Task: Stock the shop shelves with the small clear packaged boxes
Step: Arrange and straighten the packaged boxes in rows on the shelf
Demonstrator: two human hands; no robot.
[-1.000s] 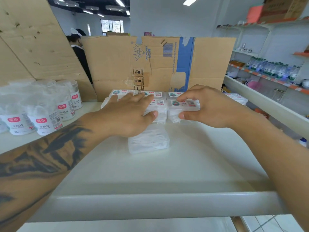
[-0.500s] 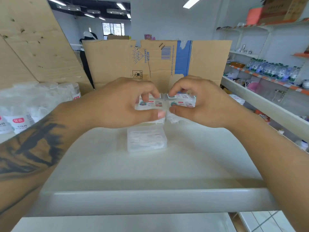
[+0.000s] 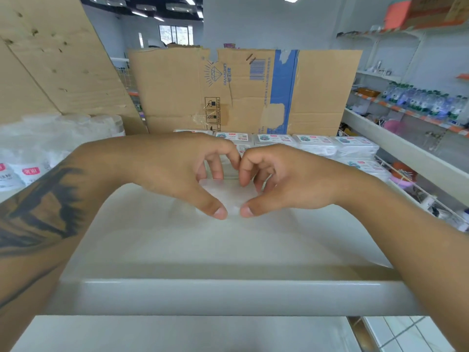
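A small clear box (image 3: pixel 229 194) lies on the white shelf (image 3: pixel 228 245), in front of a row of labelled clear boxes (image 3: pixel 314 146) along the back. My left hand (image 3: pixel 177 171) and my right hand (image 3: pixel 286 181) grip this one box together. Both thumbs touch its near edge and the curled fingers reach over its far edge. Most of the box is hidden under my hands.
A flattened cardboard sheet (image 3: pixel 243 90) stands behind the boxes. Wrapped white tubs with red labels (image 3: pixel 28 158) fill the shelf's left part. The shelf's raised front lip (image 3: pixel 228 295) runs across the foreground. Another shelf unit with bottles (image 3: pixel 426 102) stands to the right.
Both hands came back from the boxes in the back row and closed around the lone clear box nearer to me. The view shifted left, showing more boxes at the right.
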